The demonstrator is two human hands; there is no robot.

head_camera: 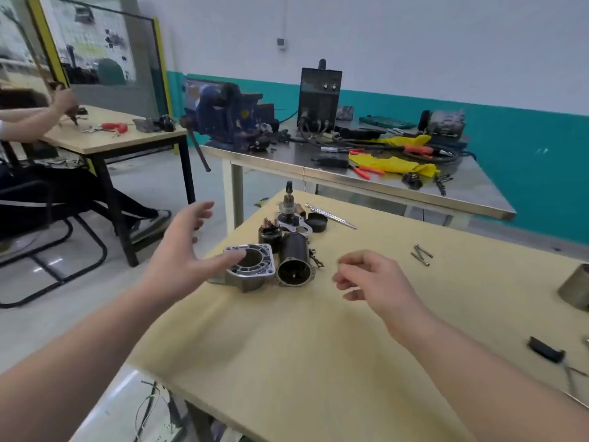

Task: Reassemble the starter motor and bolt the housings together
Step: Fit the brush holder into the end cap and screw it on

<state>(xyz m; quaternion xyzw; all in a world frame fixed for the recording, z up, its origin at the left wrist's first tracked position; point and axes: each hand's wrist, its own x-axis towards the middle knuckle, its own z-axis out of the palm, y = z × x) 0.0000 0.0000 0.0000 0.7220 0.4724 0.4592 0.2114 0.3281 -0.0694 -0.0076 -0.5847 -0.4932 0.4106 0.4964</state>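
1. Your left hand [181, 250] is spread and your right hand [376, 279] is loosely curled; both hold nothing above the desk [287, 346].
2. The aluminium housing [250, 266] sits near the desk's left edge, so a careless reach could knock it off.
3. The black motor body [294, 260], just right of the housing, lies with its long axis near-to-far and its open end towards you.

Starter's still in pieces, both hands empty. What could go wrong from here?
1. The silver housing sits near the table's edge, under the open left hand; a nudge may drop it.
2. The loose bolts lie apart from the other parts, right of the right hand, and might roll or get forgotten.
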